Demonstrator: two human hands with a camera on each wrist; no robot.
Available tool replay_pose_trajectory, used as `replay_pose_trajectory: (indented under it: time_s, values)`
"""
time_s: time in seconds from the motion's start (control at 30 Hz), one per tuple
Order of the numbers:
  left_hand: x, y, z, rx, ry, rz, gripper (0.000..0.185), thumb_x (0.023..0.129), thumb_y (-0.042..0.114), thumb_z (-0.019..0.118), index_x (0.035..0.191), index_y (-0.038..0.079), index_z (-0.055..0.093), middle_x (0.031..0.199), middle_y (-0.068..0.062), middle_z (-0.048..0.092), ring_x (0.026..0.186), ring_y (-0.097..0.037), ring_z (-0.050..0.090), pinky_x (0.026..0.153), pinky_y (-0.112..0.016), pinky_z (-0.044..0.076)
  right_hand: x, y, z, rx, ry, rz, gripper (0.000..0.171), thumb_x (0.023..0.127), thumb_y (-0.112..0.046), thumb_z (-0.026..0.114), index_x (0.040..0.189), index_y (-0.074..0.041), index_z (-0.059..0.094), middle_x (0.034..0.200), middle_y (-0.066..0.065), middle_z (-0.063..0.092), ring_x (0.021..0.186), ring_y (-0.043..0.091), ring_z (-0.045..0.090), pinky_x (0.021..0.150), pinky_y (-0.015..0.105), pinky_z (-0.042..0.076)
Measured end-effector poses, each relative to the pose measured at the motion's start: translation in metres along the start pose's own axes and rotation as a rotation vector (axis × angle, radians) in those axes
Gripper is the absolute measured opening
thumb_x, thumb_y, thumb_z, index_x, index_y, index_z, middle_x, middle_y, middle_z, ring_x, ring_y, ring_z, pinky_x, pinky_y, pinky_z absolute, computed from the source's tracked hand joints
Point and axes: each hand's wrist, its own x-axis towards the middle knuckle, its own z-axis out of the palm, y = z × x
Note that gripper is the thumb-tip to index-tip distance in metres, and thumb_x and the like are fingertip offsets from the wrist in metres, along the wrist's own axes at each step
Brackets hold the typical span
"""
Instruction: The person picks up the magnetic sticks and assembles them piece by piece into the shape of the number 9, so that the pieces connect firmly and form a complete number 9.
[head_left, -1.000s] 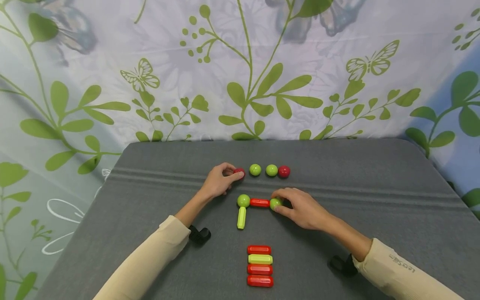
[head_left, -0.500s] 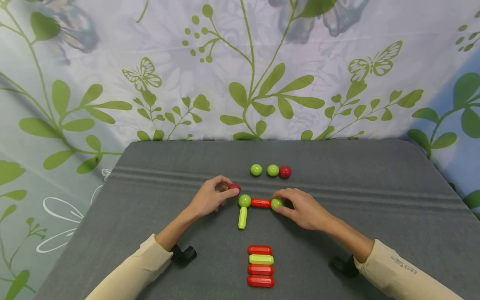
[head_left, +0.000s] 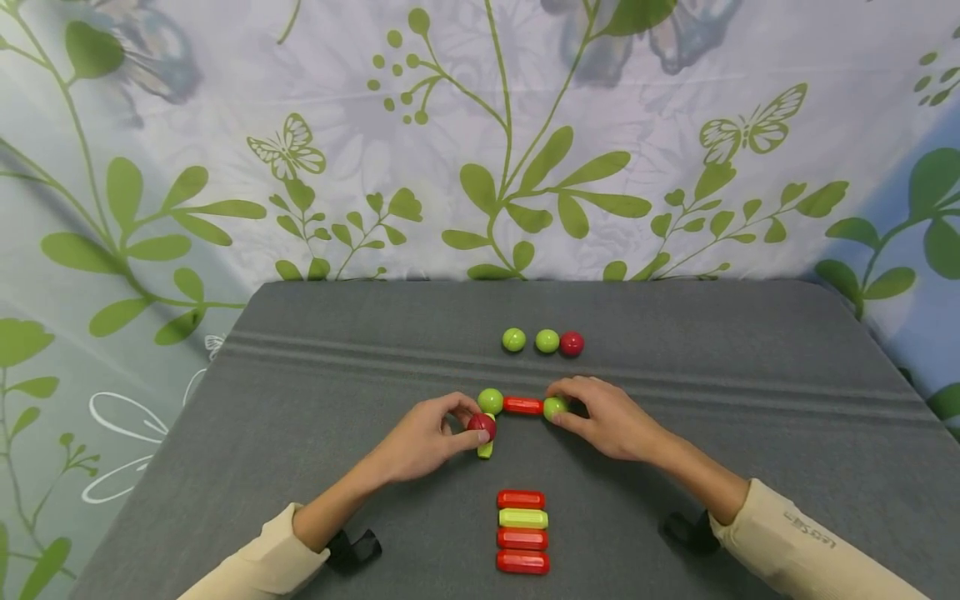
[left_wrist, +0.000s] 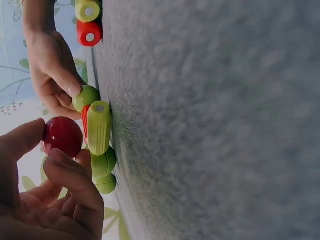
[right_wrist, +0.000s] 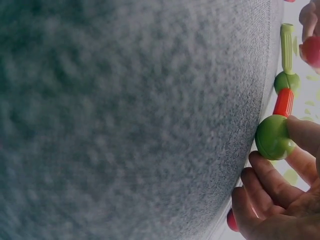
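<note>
A red ball [head_left: 482, 427] sits pinched between thumb and fingers of the left grip [head_left: 429, 439], lifted clear of the counter [head_left: 697, 337]. In the head view it covers part of a yellow-green rod [head_left: 486, 451], though the left wrist view shows a gap between them. Just beyond that grip, the rod's far end meets a green corner ball [head_left: 491, 401]; from there a red rod [head_left: 522, 405] runs rightward to a green end ball [head_left: 555, 407], which the right grip [head_left: 611, 421] pinches where it rests. Beyond both grips stand two loose green balls [head_left: 547, 341] and another red ball [head_left: 572, 343], which touches the nearer of the two. Nearer the person than the grips, four rods [head_left: 522, 537], three red and one yellow-green, lie side by side. Black wrist straps [head_left: 356, 552] and cream sleeves [head_left: 802, 537] follow behind the grips. The counter wears dark grey cloth, crossed by pale stripes beyond the grips. Past its far edge hangs a pale curtain [head_left: 420, 167] printed with green leaves and butterflies, turning bluish far to the right.
</note>
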Motion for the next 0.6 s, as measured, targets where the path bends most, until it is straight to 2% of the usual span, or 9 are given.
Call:
replay_pose_trajectory:
  time_s: [0.33,0.6]
  values:
    - [-0.012,-0.002,0.003,-0.015,-0.148,0.040,0.029,0.080,0.035,0.070,0.104,0.022,0.060,0.089,0.008,0.058,0.051,-0.008,0.045,0.047,-0.023,0.038,-0.001,0.000,0.000,-0.002,0.004,-0.004,0.025,0.086,-0.021,0.066,0.109,-0.013,0.061,0.097,-0.006,0.058,0.087,0.014,0.053,0.079,0.039,0.041]
    - [-0.014,-0.002,0.005,-0.030,-0.186,0.052,0.026,0.080,0.028,0.072,0.101,0.020,0.059,0.087,0.006,0.058,0.055,-0.008,0.049,0.050,-0.022,0.040,0.000,0.001,0.001,0.019,0.004,-0.019,0.025,0.088,-0.022,0.063,0.111,-0.012,0.062,0.098,-0.007,0.058,0.089,0.013,0.053,0.080,0.041,0.041]
